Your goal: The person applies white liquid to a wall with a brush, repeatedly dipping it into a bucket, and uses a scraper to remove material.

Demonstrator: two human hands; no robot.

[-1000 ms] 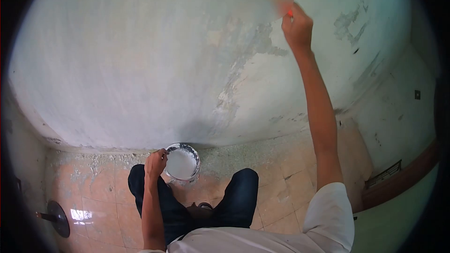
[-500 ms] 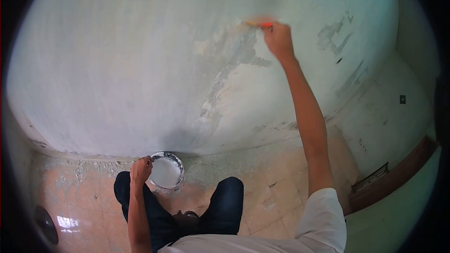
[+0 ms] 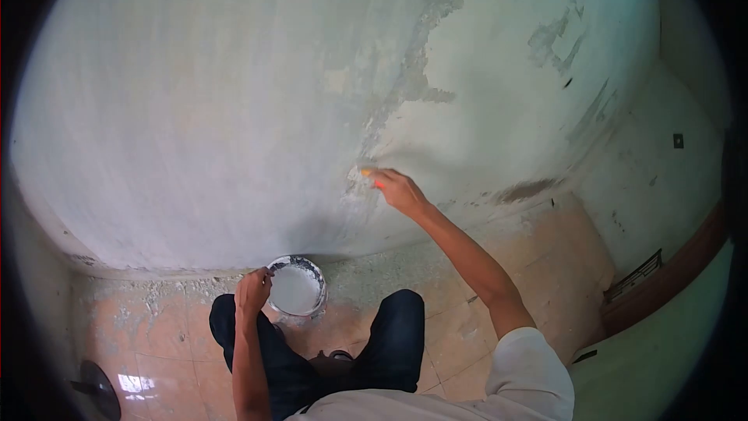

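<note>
My right hand [image 3: 401,191] is closed round a paintbrush [image 3: 365,172] with an orange and yellow handle. Its head is blurred and meets the wall [image 3: 234,109] at the lower end of a rough, peeling grey strip [image 3: 421,54]. Down at the left, my left hand [image 3: 253,290] grips the rim of a round bucket [image 3: 319,302], fingers wrapped over its edge. White liquid [image 3: 296,288] fills part of the bucket, and dried smears coat its inner wall. The bucket stands on the floor close to the wall, in front of my knees.
Plaster crumbs [image 3: 164,288] litter the tiled floor [image 3: 167,335] along the wall's foot. A dark round object [image 3: 100,390] stands at lower left. On the right are a brown wooden edge [image 3: 670,277], a vent grille [image 3: 633,274] and a small wall socket [image 3: 678,140].
My right hand has swept the brush down and left along the peeling strip. The left hand stays on the bucket rim. The whole view has shifted slightly.
</note>
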